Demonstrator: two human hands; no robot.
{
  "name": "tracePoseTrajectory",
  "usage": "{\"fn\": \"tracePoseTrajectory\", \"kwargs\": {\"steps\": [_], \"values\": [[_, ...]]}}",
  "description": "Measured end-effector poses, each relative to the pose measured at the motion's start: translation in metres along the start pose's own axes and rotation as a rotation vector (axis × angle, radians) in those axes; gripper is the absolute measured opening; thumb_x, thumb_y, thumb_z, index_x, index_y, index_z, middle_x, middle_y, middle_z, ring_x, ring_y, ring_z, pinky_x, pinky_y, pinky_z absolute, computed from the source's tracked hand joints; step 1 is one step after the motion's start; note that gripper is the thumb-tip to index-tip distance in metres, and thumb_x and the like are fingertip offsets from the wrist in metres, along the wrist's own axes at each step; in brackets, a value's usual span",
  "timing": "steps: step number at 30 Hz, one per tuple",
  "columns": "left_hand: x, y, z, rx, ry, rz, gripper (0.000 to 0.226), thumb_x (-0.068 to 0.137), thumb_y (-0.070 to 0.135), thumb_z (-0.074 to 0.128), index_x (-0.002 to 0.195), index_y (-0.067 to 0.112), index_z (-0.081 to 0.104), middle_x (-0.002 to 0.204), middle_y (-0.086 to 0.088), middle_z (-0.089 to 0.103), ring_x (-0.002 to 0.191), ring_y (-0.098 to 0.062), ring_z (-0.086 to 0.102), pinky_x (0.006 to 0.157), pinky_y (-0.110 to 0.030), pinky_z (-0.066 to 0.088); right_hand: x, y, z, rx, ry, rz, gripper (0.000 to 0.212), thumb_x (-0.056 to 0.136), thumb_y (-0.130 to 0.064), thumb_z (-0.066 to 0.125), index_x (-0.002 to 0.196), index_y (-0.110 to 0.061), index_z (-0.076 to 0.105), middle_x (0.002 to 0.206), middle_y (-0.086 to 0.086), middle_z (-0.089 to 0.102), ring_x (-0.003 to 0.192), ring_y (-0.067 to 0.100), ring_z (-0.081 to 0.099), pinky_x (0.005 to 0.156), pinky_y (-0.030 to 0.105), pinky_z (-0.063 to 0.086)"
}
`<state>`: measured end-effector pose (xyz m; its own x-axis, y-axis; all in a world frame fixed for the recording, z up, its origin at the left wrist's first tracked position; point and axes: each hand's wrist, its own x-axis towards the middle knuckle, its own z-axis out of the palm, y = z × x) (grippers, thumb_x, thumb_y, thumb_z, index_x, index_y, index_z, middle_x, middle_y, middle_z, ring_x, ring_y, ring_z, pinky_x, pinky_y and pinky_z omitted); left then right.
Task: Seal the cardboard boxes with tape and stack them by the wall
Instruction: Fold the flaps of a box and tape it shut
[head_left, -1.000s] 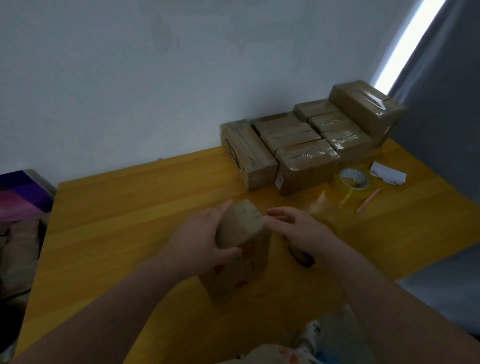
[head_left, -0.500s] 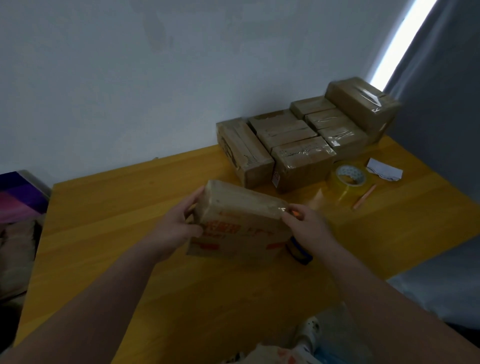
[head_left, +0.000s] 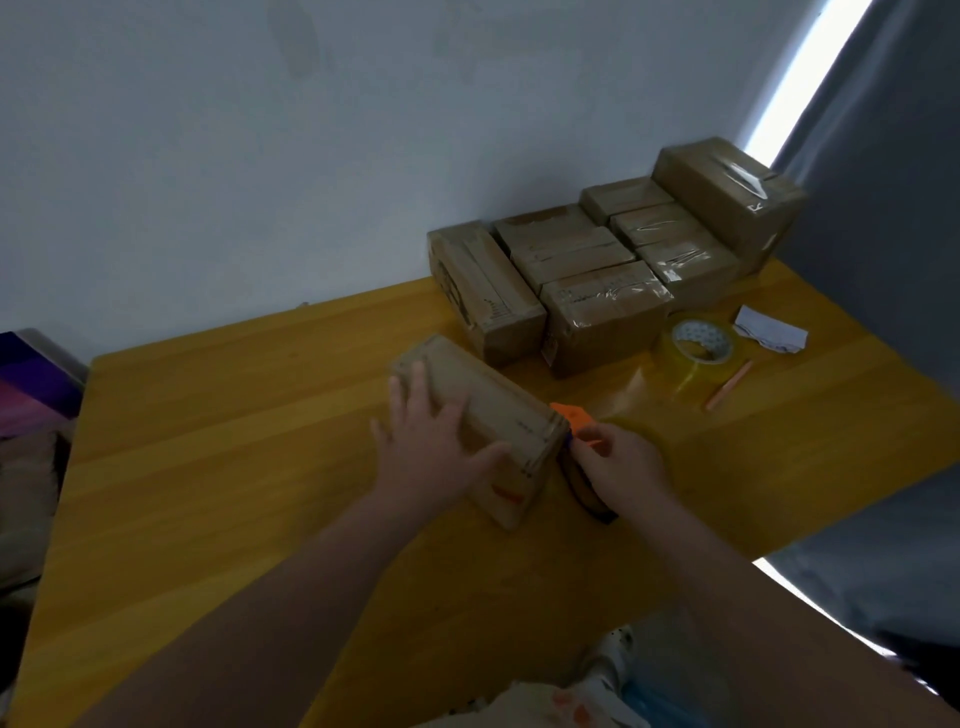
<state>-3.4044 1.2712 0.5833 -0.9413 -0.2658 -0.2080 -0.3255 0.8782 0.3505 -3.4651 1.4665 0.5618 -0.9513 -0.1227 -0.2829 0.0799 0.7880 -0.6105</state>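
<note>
A plain brown cardboard box (head_left: 498, 415) lies on its long side mid-table, angled from far left to near right, with red print on its near face. A tape dispenser (head_left: 569, 413) with an orange part sits just right of it. Several taped boxes (head_left: 597, 291) stand packed together against the far wall. A clear tape roll (head_left: 698, 351) lies flat just beside them.

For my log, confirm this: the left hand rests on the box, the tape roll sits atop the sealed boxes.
Not quite: the head view shows the tape roll on the table, beside the sealed boxes. The left hand does rest on the box.
</note>
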Motion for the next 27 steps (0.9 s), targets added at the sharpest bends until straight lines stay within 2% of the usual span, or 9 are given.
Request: {"fn": "tracePoseTrajectory", "kwargs": {"steps": [3,6,9,13,16,19,21,24,27], "values": [[-0.004,0.023,0.01,0.187,-0.033,0.112,0.09,0.078,0.082,0.034,0.152,0.035,0.011,0.16,-0.004,-0.014,0.145,-0.031,-0.02,0.111,-0.062,-0.011,0.0,0.018,0.006,-0.324,-0.002,-0.012,0.045,0.091,-0.041,0.061,0.129,-0.017,0.053,0.122,0.004,0.058,0.11,0.023,0.055,0.083,0.031,0.046],[-0.004,0.031,0.013,0.238,-0.028,0.146,0.087,0.082,0.075,0.042,0.152,0.034,0.008,0.161,-0.004,-0.007,0.147,-0.029,-0.012,0.111,-0.062,-0.011,-0.002,0.031,0.014,-0.524,-0.062,-0.01,0.046,0.09,-0.033,0.064,0.127,-0.02,0.041,0.113,0.003,0.058,0.103,0.024,0.058,0.074,0.033,0.048],[-0.002,0.028,0.007,0.256,-0.08,0.193,0.084,0.086,0.063,0.049,0.152,0.034,0.007,0.161,-0.001,-0.006,0.147,-0.028,-0.009,0.114,-0.06,-0.008,0.002,0.041,0.018,-0.572,-0.064,-0.038,0.048,0.094,-0.023,0.059,0.134,-0.022,0.032,0.104,0.003,0.061,0.091,0.023,0.061,0.066,0.033,0.051],[-0.003,0.017,-0.009,0.236,-0.192,0.266,0.081,0.086,0.047,0.059,0.151,0.037,0.011,0.161,0.005,-0.005,0.147,-0.027,-0.009,0.113,-0.06,-0.007,0.009,0.048,0.024,-0.48,-0.105,-0.074,0.067,0.096,-0.013,0.052,0.151,-0.024,0.015,0.111,0.006,0.06,0.096,0.025,0.059,0.071,0.035,0.05],[0.001,0.005,-0.022,0.262,-0.252,0.34,0.068,0.092,0.025,0.056,0.15,0.036,0.022,0.161,0.009,-0.003,0.147,-0.026,-0.009,0.114,-0.058,-0.005,0.017,0.042,0.01,-0.31,-0.028,-0.119,0.058,0.096,-0.01,0.047,0.149,-0.019,0.025,0.122,0.012,0.056,0.106,0.029,0.055,0.085,0.041,0.049],[0.009,-0.006,-0.03,0.277,-0.34,0.414,0.063,0.09,0.002,0.054,0.143,0.032,0.035,0.16,0.012,0.0,0.147,-0.026,-0.011,0.114,-0.057,-0.005,0.019,0.026,-0.021,0.251,0.052,-0.022,0.035,0.099,-0.01,0.044,0.132,-0.018,0.04,0.118,0.016,0.055,0.09,0.025,0.056,0.074,0.038,0.049],[0.011,-0.011,-0.033,0.264,-0.364,0.447,0.058,0.086,-0.004,0.056,0.133,0.029,0.045,0.16,0.011,0.005,0.147,-0.024,-0.01,0.115,-0.056,-0.004,0.012,0.014,-0.04,0.535,0.026,0.041,0.031,0.097,-0.017,0.055,0.123,-0.022,0.04,0.114,0.008,0.054,0.087,0.016,0.057,0.068,0.032,0.048],[0.01,-0.013,-0.037,0.252,-0.364,0.474,0.051,0.083,-0.006,0.057,0.123,0.025,0.052,0.159,0.008,0.012,0.147,-0.02,-0.009,0.116,-0.052,-0.004,0.001,-0.003,-0.055,0.603,-0.032,0.005,0.065,0.073,-0.025,0.083,0.122,-0.029,0.039,0.106,-0.012,0.048,0.092,0.004,0.053,0.072,0.027,0.049],[0.01,-0.018,-0.038,0.217,-0.35,0.485,0.051,0.081,-0.005,0.057,0.123,0.024,0.054,0.157,0.008,0.021,0.148,-0.016,-0.002,0.119,-0.045,0.0,-0.006,-0.015,-0.06,0.576,-0.059,-0.062,0.076,0.064,-0.015,0.087,0.122,-0.033,0.042,0.11,-0.014,0.047,0.097,0.008,0.054,0.073,0.029,0.053]]}}
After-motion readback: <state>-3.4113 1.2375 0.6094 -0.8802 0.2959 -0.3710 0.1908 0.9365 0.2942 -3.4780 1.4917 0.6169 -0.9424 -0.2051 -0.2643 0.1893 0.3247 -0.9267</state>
